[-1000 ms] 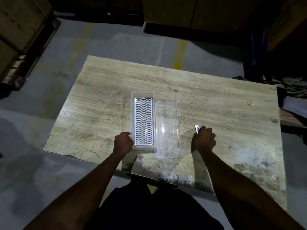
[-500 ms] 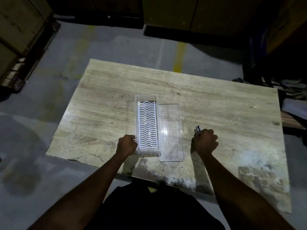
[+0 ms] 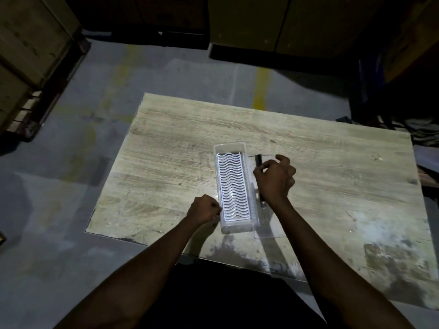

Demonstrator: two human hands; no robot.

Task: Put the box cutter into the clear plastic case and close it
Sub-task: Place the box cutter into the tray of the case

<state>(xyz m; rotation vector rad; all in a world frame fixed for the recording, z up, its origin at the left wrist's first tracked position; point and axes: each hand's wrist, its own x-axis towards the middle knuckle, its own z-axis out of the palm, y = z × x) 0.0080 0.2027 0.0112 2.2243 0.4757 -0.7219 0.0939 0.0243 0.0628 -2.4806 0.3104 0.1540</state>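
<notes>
The clear plastic case (image 3: 234, 225) lies open on the wooden table (image 3: 166, 162), showing a white wavy insert. Its flat clear lid (image 3: 268, 230) rests right beside it. My left hand (image 3: 204, 207) grips the case's near left wall. My right hand (image 3: 275, 176) is closed around the dark box cutter (image 3: 258, 160) and hovers above the lid, just right of the case. One end of the cutter sticks out past my fingers, the other shows below my wrist.
The table's near edge (image 3: 237, 260) is worn and blotchy. Wooden crates (image 3: 28, 55) stand on the floor at the far left, dark cabinets (image 3: 261, 24) at the back, and a cluttered pile (image 3: 422, 131) off the table's right end.
My right hand has lifted the box cutter off the table and carried it left and forward, over the lid beside the case. The left hand has stayed on the case.
</notes>
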